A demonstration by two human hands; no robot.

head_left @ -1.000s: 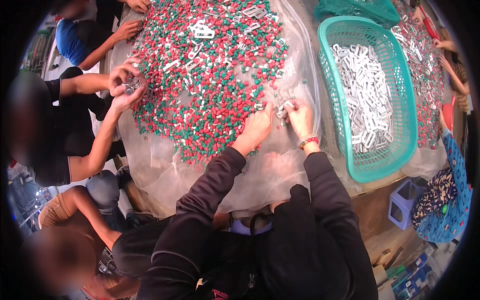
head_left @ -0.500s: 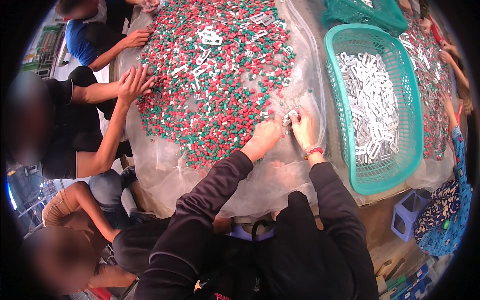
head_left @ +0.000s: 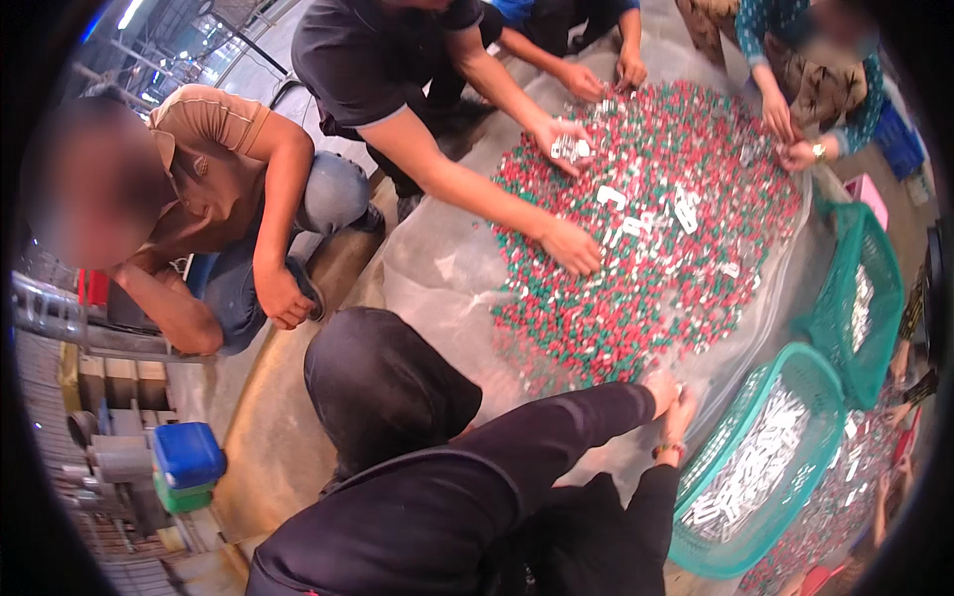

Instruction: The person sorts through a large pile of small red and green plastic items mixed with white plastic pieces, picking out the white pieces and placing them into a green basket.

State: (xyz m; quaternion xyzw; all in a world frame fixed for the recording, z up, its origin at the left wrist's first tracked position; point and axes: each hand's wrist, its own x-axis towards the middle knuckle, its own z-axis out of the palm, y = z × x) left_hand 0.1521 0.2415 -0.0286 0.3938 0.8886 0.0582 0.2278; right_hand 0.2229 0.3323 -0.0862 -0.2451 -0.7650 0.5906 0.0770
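Observation:
Both my hands are close together at the near right edge of a heap of small red, green and white stones (head_left: 616, 308), on a translucent plastic sheet (head_left: 427, 268). My left hand (head_left: 656, 389) has its fingers bent inward; what they hold, if anything, is hidden. Beside it, my right hand (head_left: 679, 422), with a red bead bracelet at the wrist, pinches a small pale metal piece (head_left: 680, 390), too small to make out well. Larger pale slotted metal pieces (head_left: 686, 212) lie on the heap. Right of my hands stands a green basket (head_left: 696, 556) of similar metal pieces (head_left: 760, 447).
Across the heap, a co-worker's hand (head_left: 564, 147) holds several metal pieces, while the other hand (head_left: 571, 246) touches the stones. More co-workers' hands (head_left: 785, 134) reach in from the far side. Another green basket (head_left: 865, 238) stands at right. A seated person (head_left: 219, 149) is at left.
My view has swung left, so the heap, baskets and my hands appear farther right. My hands stay close together at the heap's edge. A co-worker's hands, earlier raised together, are now apart over the heap.

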